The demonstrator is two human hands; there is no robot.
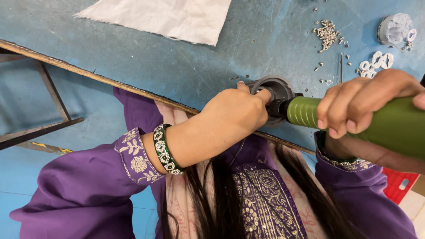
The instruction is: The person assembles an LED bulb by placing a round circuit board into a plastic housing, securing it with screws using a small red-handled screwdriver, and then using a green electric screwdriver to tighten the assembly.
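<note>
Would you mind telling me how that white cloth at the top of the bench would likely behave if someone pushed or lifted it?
The white cloth looks thin and wrinkled, so it would probably bunch up rather than slide when pushed. Lifted, it would likely droop limply and feel light. Lying flat on the blue bench, it seems unlikely to roll or tip.

Round grey fitting lies flat at the counter edge, green electric screwdriver pressing in from 3 o'clock

left hand steadies grey round part; right hand grips green driver, tip seemingly hidden.
</note>
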